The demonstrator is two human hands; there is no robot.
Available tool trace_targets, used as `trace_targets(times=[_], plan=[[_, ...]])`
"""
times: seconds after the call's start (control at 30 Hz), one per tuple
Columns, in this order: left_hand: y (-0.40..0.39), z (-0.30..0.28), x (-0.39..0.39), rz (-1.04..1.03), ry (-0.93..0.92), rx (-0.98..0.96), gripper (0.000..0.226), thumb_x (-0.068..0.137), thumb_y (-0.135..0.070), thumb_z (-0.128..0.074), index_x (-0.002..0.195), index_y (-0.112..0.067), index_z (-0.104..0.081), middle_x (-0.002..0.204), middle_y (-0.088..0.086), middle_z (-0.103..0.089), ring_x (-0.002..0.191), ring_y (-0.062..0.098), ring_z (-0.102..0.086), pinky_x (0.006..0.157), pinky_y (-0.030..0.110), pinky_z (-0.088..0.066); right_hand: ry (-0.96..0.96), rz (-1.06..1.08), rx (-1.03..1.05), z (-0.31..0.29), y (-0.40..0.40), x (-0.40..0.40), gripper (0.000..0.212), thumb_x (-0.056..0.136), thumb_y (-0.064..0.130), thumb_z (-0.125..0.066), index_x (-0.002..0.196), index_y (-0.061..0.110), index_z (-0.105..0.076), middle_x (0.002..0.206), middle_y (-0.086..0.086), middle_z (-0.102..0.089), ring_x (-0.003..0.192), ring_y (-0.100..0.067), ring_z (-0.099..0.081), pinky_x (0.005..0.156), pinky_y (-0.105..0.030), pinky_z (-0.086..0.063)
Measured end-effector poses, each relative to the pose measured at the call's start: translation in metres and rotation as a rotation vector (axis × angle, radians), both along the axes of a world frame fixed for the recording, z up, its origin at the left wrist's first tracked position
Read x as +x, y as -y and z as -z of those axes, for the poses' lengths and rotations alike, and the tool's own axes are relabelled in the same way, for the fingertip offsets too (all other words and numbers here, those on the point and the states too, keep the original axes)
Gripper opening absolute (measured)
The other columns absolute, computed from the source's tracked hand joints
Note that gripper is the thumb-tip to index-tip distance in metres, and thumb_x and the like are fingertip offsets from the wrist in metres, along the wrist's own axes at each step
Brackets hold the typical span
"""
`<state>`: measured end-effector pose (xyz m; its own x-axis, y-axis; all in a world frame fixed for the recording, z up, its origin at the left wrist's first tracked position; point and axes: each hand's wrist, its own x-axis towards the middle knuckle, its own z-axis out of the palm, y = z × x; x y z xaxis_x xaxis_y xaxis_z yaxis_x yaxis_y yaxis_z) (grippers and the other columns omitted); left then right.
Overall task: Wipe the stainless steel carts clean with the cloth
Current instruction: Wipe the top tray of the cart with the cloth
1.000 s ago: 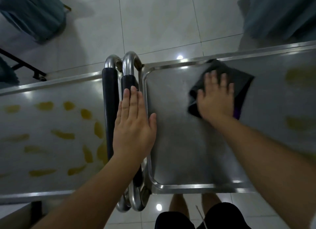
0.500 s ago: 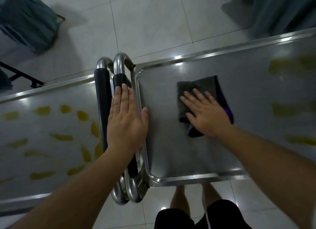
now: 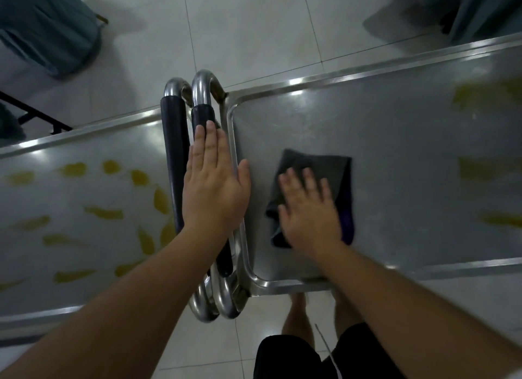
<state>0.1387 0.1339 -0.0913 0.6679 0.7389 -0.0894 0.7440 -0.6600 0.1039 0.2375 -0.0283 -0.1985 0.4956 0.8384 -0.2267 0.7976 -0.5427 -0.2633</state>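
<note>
Where the frame ends nearest the camera, black shorts (image 3: 285, 359) and bare legs (image 3: 296, 313) stand on the pale tiled floor (image 3: 240, 33), between two forearms reaching forward. The left hand (image 3: 214, 186) lies flat, fingers straight and together, on the black-sleeved handle (image 3: 202, 115) of the right cart (image 3: 409, 130), its thumb over the cart's raised rim. Just beside that handle runs the left cart's handle (image 3: 172, 152), also black-sleeved — the two steel loops nearly touch. The right hand (image 3: 309, 212), blurred, presses flat with spread fingers on the dark cloth (image 3: 324, 163), which lies on the right cart's top near its left end; a purple edge shows along the cloth's right side. Yellow smears (image 3: 480, 96) mark the right cart further right, well apart from the cloth. The left cart (image 3: 56, 197) carries many yellow smears (image 3: 104, 213) across its top. Beyond the carts — grey-blue fabric (image 3: 48, 28) at the far left and far right.
</note>
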Motion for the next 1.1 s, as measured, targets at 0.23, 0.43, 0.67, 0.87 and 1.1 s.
trace_targets(times=[0.23,0.43,0.67,0.87,1.1], plan=[[0.0,0.0,0.001,0.01,-0.04,0.023,0.075,0.111,-0.053,-0.018,0.169,-0.008,-0.004,0.178,0.009,0.005,0.163,0.019,0.013,0.133,0.043,-0.001,-0.028,-0.343,0.065,0.011,0.0,-0.046,0.063,0.109,0.049,-0.027,0.166,0.027,-0.014,0.174,0.007,-0.007,0.161,-0.019,0.006,0.128,-0.053,-0.007],[0.0,-0.003,0.001,0.006,-0.044,0.006,0.076,0.11,-0.055,-0.016,0.169,-0.008,-0.003,0.178,0.007,0.007,0.163,0.018,0.016,0.133,0.04,0.004,0.11,-0.134,0.005,0.02,0.124,0.062,0.063,0.108,0.051,-0.025,0.166,0.028,-0.018,0.172,0.004,-0.021,0.16,-0.021,-0.012,0.127,-0.053,-0.017],[0.0,-0.002,0.001,0.003,-0.027,-0.004,0.077,0.11,-0.056,-0.015,0.169,-0.009,-0.002,0.178,0.006,0.007,0.163,0.018,0.014,0.132,0.04,0.003,0.095,0.379,-0.108,0.011,0.163,0.075,0.065,0.107,0.046,-0.023,0.167,0.022,-0.016,0.174,-0.001,-0.016,0.16,-0.03,-0.013,0.126,-0.057,-0.016],[0.0,-0.002,0.001,0.009,-0.04,0.02,0.077,0.11,-0.055,-0.015,0.169,-0.007,-0.002,0.178,0.008,0.007,0.163,0.019,0.014,0.133,0.04,0.003,-0.002,0.09,0.035,0.013,0.077,-0.075,0.066,0.106,0.042,-0.035,0.166,0.022,-0.019,0.174,0.001,-0.013,0.159,-0.033,-0.013,0.126,-0.059,-0.011],[0.001,-0.006,0.0,0.039,-0.045,0.011,0.075,0.112,-0.052,-0.019,0.169,-0.006,-0.005,0.178,0.01,0.006,0.164,0.021,0.012,0.133,0.042,0.003,-0.064,-0.235,0.106,0.013,0.049,-0.109,0.061,0.108,0.044,-0.039,0.165,0.029,-0.024,0.172,0.01,-0.018,0.161,-0.018,-0.006,0.128,-0.051,-0.014]])
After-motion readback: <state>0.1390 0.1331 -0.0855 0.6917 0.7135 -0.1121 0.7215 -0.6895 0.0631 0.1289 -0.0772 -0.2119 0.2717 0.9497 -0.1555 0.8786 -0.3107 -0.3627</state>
